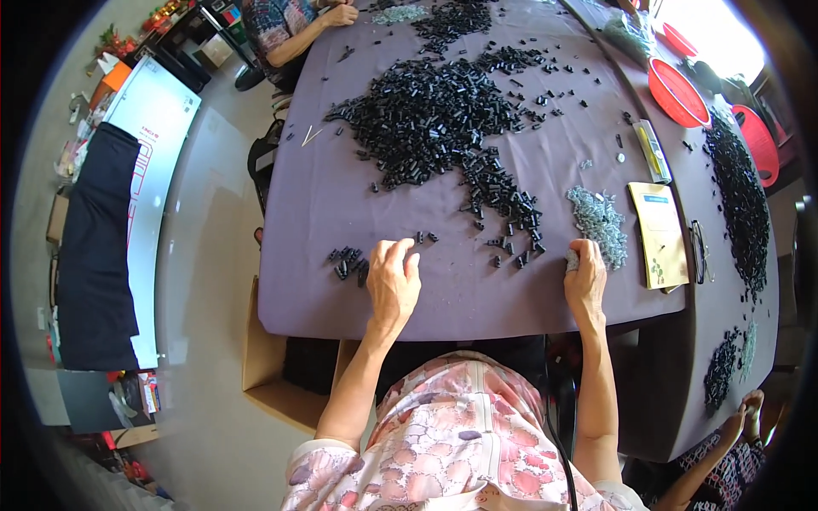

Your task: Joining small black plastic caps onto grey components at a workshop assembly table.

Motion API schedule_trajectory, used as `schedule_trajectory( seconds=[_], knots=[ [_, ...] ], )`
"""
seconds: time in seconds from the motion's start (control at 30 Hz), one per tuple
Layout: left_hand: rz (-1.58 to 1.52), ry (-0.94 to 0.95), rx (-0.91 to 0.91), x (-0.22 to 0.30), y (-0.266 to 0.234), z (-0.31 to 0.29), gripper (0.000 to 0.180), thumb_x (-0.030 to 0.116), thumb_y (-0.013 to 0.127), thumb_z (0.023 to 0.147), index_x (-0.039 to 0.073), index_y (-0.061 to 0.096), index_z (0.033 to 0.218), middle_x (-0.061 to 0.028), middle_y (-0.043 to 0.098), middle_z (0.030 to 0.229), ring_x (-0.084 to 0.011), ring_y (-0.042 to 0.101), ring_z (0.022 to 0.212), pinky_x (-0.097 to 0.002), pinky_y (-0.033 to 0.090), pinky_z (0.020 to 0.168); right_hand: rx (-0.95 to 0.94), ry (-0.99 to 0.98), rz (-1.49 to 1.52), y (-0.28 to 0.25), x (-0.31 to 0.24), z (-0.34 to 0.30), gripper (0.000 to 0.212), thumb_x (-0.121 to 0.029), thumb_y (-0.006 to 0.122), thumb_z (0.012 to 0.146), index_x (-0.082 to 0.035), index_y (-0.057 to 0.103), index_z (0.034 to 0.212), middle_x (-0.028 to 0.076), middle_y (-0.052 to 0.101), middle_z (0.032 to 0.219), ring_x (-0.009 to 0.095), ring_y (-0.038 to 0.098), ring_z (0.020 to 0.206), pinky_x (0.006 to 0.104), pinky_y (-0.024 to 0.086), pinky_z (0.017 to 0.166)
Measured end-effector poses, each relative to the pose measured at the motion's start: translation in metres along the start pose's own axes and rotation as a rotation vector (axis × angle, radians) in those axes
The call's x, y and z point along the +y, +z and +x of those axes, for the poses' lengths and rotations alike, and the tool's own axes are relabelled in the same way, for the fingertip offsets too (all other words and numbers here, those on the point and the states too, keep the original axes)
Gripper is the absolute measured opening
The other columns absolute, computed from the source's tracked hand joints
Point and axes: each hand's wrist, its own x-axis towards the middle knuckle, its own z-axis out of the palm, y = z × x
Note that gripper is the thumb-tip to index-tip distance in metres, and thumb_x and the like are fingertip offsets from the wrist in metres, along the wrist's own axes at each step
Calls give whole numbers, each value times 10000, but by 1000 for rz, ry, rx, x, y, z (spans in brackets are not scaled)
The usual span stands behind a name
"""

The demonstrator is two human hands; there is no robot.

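My left hand [394,279] rests at the near part of the cloth-covered table, its fingers curled down and its thumb close to the index finger. Beside it on the left lies a small group of black cylindrical pieces [344,262], and two or three more [426,238] lie just past its fingertips. My right hand [587,277] is closed at the near edge of a heap of small clear, greyish pieces [600,223]. Whatever either hand holds is hidden under the fingers. A large pile of black pieces [426,119] spreads over the middle, trailing toward me.
Right of the clear heap lie a yellow booklet [658,234], eyeglasses [700,251] and a long narrow box [652,152]. Red baskets [677,92] and more black pieces [737,196] are on the adjoining table. Another person's hand [342,15] is at the far left; someone sits lower right. A cardboard box [273,387] stands below.
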Motion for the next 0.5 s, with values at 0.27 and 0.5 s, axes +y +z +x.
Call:
schedule_trajectory(
  seconds=[0.27,0.5],
  knots=[
    [-34,79,-107,11,34,34,134,93,646,790,50,611,911,-109,551,902,-301,559,871,-392,465,754,91,-60,83,4,1,-6,280,110,493,707,-29,518,948,153,531,880,368,554,824,412,459,704],
    [-178,112,-137,30,59,59,148,80,658,782,68,654,930,-87,574,869,-252,568,800,-350,469,730,68,-43,77,3,-2,-4,306,109,490,674,-36,525,942,144,540,886,363,559,820,405,462,707]
  ],
)
